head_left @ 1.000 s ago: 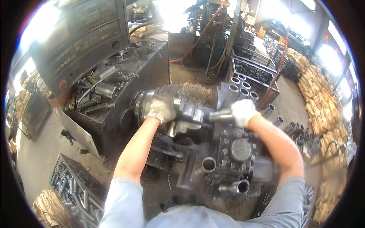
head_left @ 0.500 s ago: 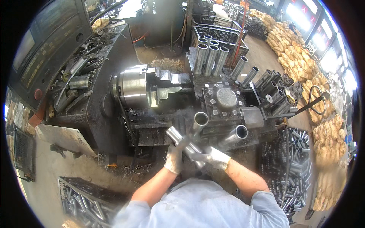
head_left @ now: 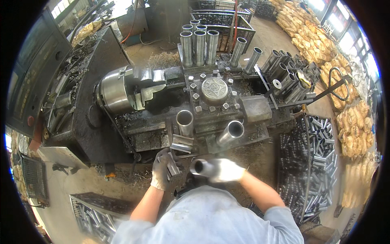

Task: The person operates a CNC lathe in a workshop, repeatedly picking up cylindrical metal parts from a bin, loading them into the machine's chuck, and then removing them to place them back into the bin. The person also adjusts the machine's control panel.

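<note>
My left hand (head_left: 161, 170), in a grey-white work glove, is closed on a short bright metal piece (head_left: 174, 167) whose exact kind I cannot make out. My right hand (head_left: 227, 171), gloved and smeared by motion, grips a steel tube (head_left: 200, 166), its open end facing up and left. Just beyond my left hand, a second short ridged metal piece (head_left: 181, 143) lies at the machine's front edge. Behind it stands an upright steel tube (head_left: 185, 124). Another tube (head_left: 231, 132) leans slightly, farther right on the machine's front ledge.
The lathe's chuck (head_left: 118, 90) is at the left and its tool post (head_left: 214, 90) in the middle. Several tubes (head_left: 199, 49) stand behind, with more (head_left: 288, 75) at the right. Crates of tubes (head_left: 321, 162) stand right and lower left (head_left: 95, 219). Yellow sacks (head_left: 353, 118) line the right.
My hands have moved apart: the tube formerly held between both is now in my right hand, turned end-up. My left hand has moved left with a short metal piece. The view has shifted.
</note>
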`<state>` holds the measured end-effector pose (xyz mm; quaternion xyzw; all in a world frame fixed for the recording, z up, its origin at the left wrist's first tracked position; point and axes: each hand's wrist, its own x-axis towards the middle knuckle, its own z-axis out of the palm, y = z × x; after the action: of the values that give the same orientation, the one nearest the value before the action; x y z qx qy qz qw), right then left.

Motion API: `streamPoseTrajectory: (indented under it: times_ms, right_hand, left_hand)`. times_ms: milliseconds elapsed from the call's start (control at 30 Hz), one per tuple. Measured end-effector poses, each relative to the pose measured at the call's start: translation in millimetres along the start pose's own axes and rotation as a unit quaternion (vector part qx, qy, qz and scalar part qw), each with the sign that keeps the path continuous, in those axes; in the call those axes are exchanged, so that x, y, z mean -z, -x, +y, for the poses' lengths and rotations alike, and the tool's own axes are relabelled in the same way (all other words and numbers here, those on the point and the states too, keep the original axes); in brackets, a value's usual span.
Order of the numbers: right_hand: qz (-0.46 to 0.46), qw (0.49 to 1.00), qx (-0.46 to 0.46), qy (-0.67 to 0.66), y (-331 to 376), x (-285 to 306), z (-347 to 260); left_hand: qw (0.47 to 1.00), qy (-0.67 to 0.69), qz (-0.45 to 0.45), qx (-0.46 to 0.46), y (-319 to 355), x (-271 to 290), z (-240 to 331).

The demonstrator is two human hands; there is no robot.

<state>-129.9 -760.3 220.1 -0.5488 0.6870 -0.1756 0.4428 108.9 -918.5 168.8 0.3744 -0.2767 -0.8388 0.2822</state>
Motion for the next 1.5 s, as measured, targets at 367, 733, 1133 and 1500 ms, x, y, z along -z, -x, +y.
streamPoseTrajectory:
  times_ms: [367,733,1133,1500]
  right_hand:
    - [0.344,0.930,0.110,-0.066,8,61,47]
    - [0.073,0.953,-0.104,0.274,-18,20,17]
    - [0.086,0.988,0.058,-0.112,-134,-14,-43]
    - [0.013,0.986,0.089,-0.142,-79,85,-180]
  left_hand:
    - [0.773,-0.426,-0.120,-0.455,-43,-120,-24]
    - [0.982,0.182,0.028,-0.047,17,20,20]
    - [0.982,0.185,0.008,-0.048,-23,60,42]
    - [0.924,-0.111,-0.120,-0.346,-8,-25,106]
